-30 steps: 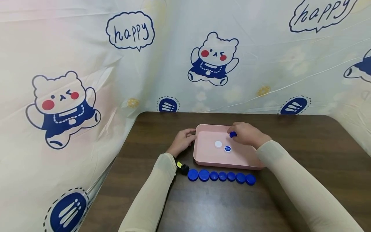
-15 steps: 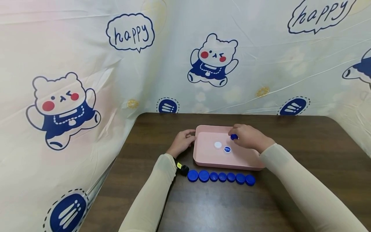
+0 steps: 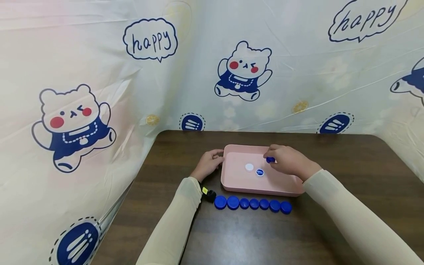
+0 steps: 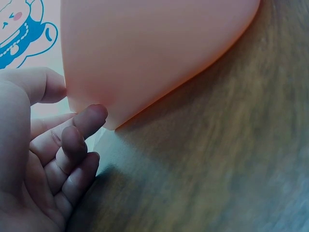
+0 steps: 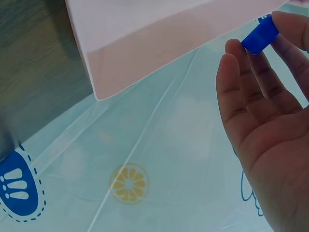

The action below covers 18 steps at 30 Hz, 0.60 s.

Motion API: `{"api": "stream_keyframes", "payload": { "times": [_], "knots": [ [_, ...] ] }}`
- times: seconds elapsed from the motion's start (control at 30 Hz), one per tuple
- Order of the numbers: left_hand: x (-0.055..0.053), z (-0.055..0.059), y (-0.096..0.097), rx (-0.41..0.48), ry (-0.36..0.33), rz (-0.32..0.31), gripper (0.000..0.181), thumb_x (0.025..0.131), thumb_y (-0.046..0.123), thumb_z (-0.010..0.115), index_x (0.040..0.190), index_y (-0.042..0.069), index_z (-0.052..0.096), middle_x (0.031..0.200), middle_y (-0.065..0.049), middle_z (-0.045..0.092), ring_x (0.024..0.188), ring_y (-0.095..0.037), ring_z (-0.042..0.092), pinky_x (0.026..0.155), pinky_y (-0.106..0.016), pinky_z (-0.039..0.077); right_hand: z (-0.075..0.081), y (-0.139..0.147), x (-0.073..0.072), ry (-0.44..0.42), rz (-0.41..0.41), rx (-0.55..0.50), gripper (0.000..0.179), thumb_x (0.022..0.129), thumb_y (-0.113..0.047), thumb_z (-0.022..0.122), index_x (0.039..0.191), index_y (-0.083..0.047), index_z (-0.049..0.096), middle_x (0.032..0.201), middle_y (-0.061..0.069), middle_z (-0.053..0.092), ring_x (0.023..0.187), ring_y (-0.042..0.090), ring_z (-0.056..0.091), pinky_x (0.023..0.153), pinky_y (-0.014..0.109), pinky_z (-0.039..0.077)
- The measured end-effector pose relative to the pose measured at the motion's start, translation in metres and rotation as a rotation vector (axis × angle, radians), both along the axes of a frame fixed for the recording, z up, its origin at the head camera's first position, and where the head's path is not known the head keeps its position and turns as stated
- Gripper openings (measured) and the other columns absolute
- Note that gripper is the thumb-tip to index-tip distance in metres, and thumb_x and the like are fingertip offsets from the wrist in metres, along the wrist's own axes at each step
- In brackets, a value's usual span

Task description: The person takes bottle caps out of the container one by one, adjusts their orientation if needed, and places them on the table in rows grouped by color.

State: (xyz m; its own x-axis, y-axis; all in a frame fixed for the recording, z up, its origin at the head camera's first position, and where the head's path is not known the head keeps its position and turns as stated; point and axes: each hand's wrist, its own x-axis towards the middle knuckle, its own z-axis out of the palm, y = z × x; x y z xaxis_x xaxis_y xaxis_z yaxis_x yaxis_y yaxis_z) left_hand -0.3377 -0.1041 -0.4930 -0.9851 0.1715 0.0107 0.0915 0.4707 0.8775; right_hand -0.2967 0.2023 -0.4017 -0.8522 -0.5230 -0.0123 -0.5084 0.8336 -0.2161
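Observation:
A shallow pink tray (image 3: pixel 235 175) lies on the brown table. My left hand (image 3: pixel 206 164) is at its left side; the left wrist view shows the thumb at the rim and a fingertip against the outer wall, the other fingers loosely bent. Over the tray's right half, my right hand (image 3: pixel 288 161) pinches a small blue bottle cap (image 5: pixel 261 36) between thumb and fingertips. On the tray floor sit a plain white disc (image 3: pixel 249 167) and a white disc with blue print (image 3: pixel 260 172), side by side and apart.
Several blue bottle caps (image 3: pixel 254 204) of differing sizes stand in a row along the tray's near side. A black wrist camera (image 3: pixel 210 195) with a yellow label reaches close to the row's left end. Behind the table hangs a printed curtain (image 3: pixel 285 73).
My right hand has shifted slightly right and toward me over the tray, carrying the blue bottle cap. The left hand, the two discs and the row of caps stay in place.

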Motion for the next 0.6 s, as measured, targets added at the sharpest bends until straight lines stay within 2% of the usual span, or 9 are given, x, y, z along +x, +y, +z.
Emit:
{"api": "stream_keyframes", "payload": {
  "times": [0.33,0.6],
  "knots": [
    [0.0,-0.001,0.0,-0.007,0.004,0.003,0.039,0.093,0.026,0.063,0.13,0.014,0.062,0.072,-0.004,0.064,0.065,-0.022,0.058,0.065,-0.034,0.047,0.001,0.002,0.009,0.027,0.016,-0.009,0.031,0.087,-0.014,0.072,0.118,-0.01,0.071,0.118,0.01,0.062,0.104,0.028,0.062,0.087,0.045,0.05],
    [0.001,0.0,0.0,0.0,0.002,-0.002,0.039,0.093,0.026,0.062,0.13,0.014,0.061,0.071,-0.004,0.064,0.066,-0.022,0.058,0.066,-0.034,0.048,0.0,0.005,0.015,0.087,0.068,-0.024,0.03,0.085,-0.012,0.075,0.115,-0.009,0.073,0.113,0.008,0.064,0.101,0.025,0.062,0.085,0.042,0.052]
  ]
}}
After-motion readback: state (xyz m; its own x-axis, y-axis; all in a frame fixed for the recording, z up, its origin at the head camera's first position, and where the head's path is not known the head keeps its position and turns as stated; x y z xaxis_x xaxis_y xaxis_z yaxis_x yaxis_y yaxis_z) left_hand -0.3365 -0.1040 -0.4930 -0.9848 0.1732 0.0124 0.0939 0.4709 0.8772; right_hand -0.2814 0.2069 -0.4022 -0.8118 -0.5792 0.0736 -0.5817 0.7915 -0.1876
